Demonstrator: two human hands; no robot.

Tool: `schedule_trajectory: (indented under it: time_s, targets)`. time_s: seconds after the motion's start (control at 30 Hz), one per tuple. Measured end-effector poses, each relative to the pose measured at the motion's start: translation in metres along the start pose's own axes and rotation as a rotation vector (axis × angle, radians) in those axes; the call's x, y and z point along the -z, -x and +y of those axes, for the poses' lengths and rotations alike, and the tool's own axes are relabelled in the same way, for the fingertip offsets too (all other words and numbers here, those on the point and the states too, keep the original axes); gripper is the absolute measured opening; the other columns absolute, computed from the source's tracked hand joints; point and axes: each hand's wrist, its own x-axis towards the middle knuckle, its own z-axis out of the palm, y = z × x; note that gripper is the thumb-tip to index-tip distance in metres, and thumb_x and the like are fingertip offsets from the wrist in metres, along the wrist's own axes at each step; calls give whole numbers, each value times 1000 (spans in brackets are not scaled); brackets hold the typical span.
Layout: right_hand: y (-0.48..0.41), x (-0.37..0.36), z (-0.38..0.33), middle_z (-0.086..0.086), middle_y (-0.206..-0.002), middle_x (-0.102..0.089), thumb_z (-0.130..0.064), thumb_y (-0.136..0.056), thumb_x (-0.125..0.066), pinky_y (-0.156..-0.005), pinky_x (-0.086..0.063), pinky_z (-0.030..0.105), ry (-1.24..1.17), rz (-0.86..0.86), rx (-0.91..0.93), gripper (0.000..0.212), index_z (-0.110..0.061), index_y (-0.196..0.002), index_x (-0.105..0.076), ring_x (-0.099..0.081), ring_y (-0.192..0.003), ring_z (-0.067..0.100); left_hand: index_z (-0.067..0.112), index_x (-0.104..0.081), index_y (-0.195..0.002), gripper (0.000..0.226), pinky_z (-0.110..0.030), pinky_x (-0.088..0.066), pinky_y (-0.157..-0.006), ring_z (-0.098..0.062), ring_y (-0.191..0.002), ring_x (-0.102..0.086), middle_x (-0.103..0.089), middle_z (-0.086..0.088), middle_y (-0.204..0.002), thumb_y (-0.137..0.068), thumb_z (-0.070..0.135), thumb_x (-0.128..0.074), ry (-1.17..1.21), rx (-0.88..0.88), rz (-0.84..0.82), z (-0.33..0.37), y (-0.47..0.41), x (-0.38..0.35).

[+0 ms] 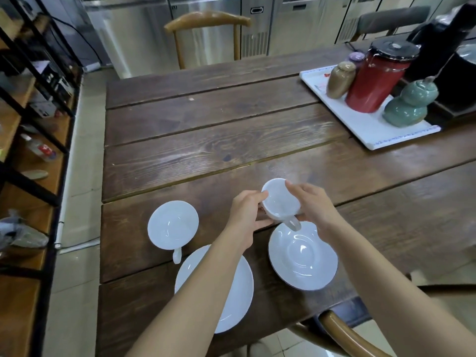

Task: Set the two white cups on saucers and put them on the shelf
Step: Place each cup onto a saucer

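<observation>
Both hands hold one white cup (279, 199) tilted just above the far rim of the right saucer (304, 256), its handle pointing down toward that saucer. The left hand (246, 210) grips the cup's left side and the right hand (313, 202) its right side. A second cup (172, 225) stands on the wooden table (206, 119) to the left, beside the left saucer (231, 300), which the left forearm partly covers. A white tray (365, 124) with jars sits far right, and a shelf (28, 150) stands left of the table.
</observation>
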Motion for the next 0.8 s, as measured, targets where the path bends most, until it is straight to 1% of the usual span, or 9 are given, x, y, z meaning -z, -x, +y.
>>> schedule_trajectory:
  time_s: [0.07, 0.13, 0.27, 0.33, 0.4, 0.5, 0.6, 0.67, 0.8]
  targets:
    - [6, 10, 7, 19, -101, -67, -43, -90, -53, -77, -55, 43, 49, 10, -17, 48, 1, -105, -61, -64, -88, 29, 10, -56, -107, 19, -43, -58, -79, -33, -103, -63, -61, -18, -118, -91, 20, -57, -52, 35, 9, -7, 4, -9]
    - [13, 20, 15, 19, -98, -66, -46, -90, -51, -71, -57, 45, 66, 7, -29, 54, 5, -105, -60, -63, -86, 28, 10, -55, -100, 16, -42, -59, -73, -34, -104, -63, -61, -19, -117, -91, 22, -57, -74, 72, 6, -15, 8, -16]
    - [23, 36, 35, 16, -102, -67, -49, -91, -49, -53, -54, 29, 43, -5, -90, 49, -2, -99, -64, -65, -84, 22, 7, -54, -105, 24, -41, -59, -66, -33, -107, -60, -58, -18, -120, -89, 24, -59, -127, 121, 10, -33, 17, -30]
    - [31, 41, 41, 7, -90, -65, -47, -92, -49, -52, -53, 27, 25, -14, -115, 41, -9, -92, -64, -63, -76, 17, 7, -55, -107, 25, -42, -59, -67, -34, -109, -59, -57, -18, -120, -89, 24, -59, -150, 145, 11, -40, 21, -36]
    - [34, 46, 48, 6, -86, -63, -45, -93, -48, -52, -52, 27, 21, -27, -121, 46, -2, -97, -65, -62, -73, 16, 8, -54, -107, 25, -43, -59, -71, -33, -108, -58, -56, -16, -119, -89, 24, -59, -162, 162, 13, -46, 24, -40]
    - [37, 49, 57, 8, -90, -65, -45, -94, -47, -50, -51, 26, 21, -54, -135, 48, -1, -105, -65, -63, -73, 17, 9, -51, -109, 24, -45, -58, -77, -31, -107, -57, -53, -13, -118, -90, 23, -58, -180, 174, 19, -53, 27, -44]
    - [37, 50, 63, 8, -98, -66, -47, -93, -48, -51, -50, 26, 30, -57, -154, 47, -6, -108, -64, -63, -80, 19, 16, -44, -107, 21, -44, -57, -79, -27, -100, -53, -48, -5, -108, -92, 22, -57, -169, 188, 30, -57, 30, -46]
    - [36, 50, 66, 9, -100, -65, -47, -93, -48, -51, -51, 26, 44, -62, -157, 48, -4, -107, -64, -63, -84, 23, 16, -46, -108, 20, -45, -57, -81, -25, -97, -53, -48, -3, -103, -91, 22, -57, -168, 198, 37, -60, 31, -47]
    - [35, 52, 71, 11, -97, -65, -46, -93, -48, -51, -56, 29, 54, -71, -159, 53, 3, -106, -62, -65, -83, 24, 16, -49, -110, 21, -45, -57, -82, -29, -103, -56, -51, -6, -112, -92, 22, -56, -180, 205, 44, -63, 32, -47]
